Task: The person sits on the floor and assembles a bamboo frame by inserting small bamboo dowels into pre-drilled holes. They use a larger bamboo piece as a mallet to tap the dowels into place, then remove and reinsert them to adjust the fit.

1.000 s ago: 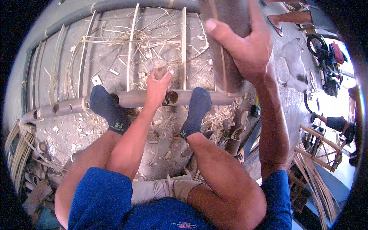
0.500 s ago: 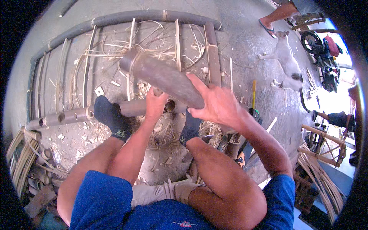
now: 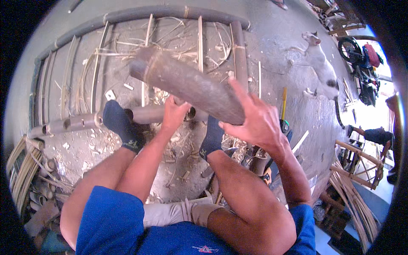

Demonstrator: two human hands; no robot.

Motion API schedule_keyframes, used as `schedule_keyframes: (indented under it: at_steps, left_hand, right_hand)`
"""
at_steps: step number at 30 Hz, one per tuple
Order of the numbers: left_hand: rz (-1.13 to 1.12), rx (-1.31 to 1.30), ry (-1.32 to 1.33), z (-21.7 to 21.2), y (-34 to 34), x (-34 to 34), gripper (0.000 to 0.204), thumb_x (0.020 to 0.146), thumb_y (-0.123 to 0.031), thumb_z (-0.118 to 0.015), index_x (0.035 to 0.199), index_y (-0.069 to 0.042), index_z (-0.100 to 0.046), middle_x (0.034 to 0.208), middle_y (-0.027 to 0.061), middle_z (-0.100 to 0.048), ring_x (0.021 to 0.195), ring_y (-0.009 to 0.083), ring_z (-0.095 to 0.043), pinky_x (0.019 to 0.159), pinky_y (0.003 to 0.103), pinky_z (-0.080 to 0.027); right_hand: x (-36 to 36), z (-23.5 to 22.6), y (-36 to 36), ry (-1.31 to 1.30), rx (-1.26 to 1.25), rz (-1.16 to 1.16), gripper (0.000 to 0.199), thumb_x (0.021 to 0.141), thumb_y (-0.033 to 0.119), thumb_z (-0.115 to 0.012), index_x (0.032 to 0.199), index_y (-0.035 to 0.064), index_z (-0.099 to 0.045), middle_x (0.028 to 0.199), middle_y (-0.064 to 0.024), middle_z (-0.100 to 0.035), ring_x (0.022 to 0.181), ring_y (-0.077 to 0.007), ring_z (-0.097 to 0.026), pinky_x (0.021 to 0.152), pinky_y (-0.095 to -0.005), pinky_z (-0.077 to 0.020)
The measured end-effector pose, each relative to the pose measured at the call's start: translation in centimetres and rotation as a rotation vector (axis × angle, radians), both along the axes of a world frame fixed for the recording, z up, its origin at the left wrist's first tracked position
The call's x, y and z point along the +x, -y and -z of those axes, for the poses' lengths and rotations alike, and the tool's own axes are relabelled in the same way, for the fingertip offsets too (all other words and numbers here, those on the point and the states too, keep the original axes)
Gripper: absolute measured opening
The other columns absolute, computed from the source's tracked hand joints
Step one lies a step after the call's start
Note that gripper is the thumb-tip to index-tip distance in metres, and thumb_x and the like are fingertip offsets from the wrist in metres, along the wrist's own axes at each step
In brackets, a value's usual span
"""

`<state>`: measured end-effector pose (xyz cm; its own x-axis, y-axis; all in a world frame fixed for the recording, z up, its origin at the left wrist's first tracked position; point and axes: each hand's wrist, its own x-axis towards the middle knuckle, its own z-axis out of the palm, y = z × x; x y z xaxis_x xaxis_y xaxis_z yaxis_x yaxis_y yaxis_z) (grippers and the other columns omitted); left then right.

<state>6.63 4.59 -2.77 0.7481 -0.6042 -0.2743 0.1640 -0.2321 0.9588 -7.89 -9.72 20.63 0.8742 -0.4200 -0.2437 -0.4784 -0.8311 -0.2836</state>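
Note:
A thick length of brown bamboo [image 3: 187, 83] slants across the middle, raised above the floor, with my right hand [image 3: 259, 123] closed round its near right end. Below it, my left hand [image 3: 175, 112] is a fist on something short that the fingers mostly hide, beside a hole in a bamboo pole [image 3: 148, 114]. That pole lies across in front of me, with holes cut along it. My two dark-socked feet rest at the pole, the left one [image 3: 119, 123] on it. Beyond stands the rest of a flat bamboo frame [image 3: 148, 13] with thin slats [image 3: 200, 42].
Wood chips and shavings litter the floor. A yellow-handled tool [image 3: 284, 102] lies right of my right hand. Farther right a white cat [image 3: 323, 72] lies stretched out. Bundles of split bamboo [image 3: 25, 178] are at the left, more strips [image 3: 357, 204] at the right, and a motorcycle [image 3: 361, 63] behind.
The bamboo length and my right hand have shifted a little to the right. My left hand stays by the hole. The other person's leg at the upper right has mostly left the view.

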Motion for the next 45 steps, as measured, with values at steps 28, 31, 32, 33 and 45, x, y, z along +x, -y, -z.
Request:
schedule_keyframes:
  at_steps: [28, 31, 32, 33, 45]
  left_hand:
    - [-0.049, -0.213, -0.283, -3.1, 3.8, 0.2, 0.037, 0.089, -0.024, -0.08, 0.116, -0.003, -0.065, 0.086, -0.0019, -0.066, 0.065, 0.0055, -0.054, 0.058, 0.025, -0.045]
    - [-0.017, -0.201, -0.247, -2.8, 4.2, 0.2, 0.036, 0.09, -0.025, -0.079, 0.116, -0.003, -0.065, 0.086, -0.0015, -0.067, 0.067, 0.0054, -0.054, 0.059, 0.026, -0.045]
    - [0.004, -0.166, -0.237, -2.8, 4.3, 0.2, 0.037, 0.09, -0.025, -0.079, 0.116, -0.003, -0.065, 0.087, -0.001, -0.067, 0.068, 0.0055, -0.054, 0.06, 0.026, -0.045]
    - [0.002, -0.12, -0.228, -2.8, 4.4, 0.2, 0.037, 0.09, -0.026, -0.079, 0.117, -0.003, -0.065, 0.088, -0.0005, -0.067, 0.068, 0.0056, -0.054, 0.061, 0.026, -0.046]
    - [0.108, -0.124, -0.256, -3.9, 2.1, -0.1, 0.04, 0.091, -0.024, -0.078, 0.121, -0.003, -0.062, 0.105, 0.0036, -0.07, 0.095, 0.0106, -0.062, 0.086, 0.03, -0.051]
  right_hand:
    - [-7.2, 2.7, 1.1, 0.436, 0.464, 0.653, 0.088, 0.066, 0.03, -0.089, 0.138, 0.0015, -0.049, 0.115, -0.0166, -0.071, 0.107, -0.0276, -0.069, 0.094, -0.0393, -0.0535]
    - [-5.9, 1.1, 1.9, 0.558, 0.496, 0.656, 0.088, 0.067, 0.027, -0.089, 0.14, 0.0014, -0.047, 0.117, -0.0159, -0.07, 0.108, -0.0263, -0.068, 0.095, -0.0397, -0.0538]
    - [-5.3, 0.8, 2.1, 0.622, 0.527, 0.636, 0.088, 0.068, 0.026, -0.09, 0.14, 0.0013, -0.046, 0.117, -0.0158, -0.07, 0.109, -0.0257, -0.068, 0.095, -0.0398, -0.0539]
    - [-4.7, 0.6, 2.2, 0.643, 0.504, 0.719, 0.087, 0.07, 0.027, -0.09, 0.14, 0.0017, -0.046, 0.119, -0.0149, -0.07, 0.107, -0.025, -0.069, 0.096, -0.0404, -0.0546]
    - [-2.0, -1.1, 1.2, 0.771, 0.377, 0.543, 0.08, 0.072, 0.02, -0.09, 0.139, 0.0043, -0.05, 0.112, -0.0147, -0.072, 0.1, -0.0285, -0.072, 0.091, -0.0418, -0.057]
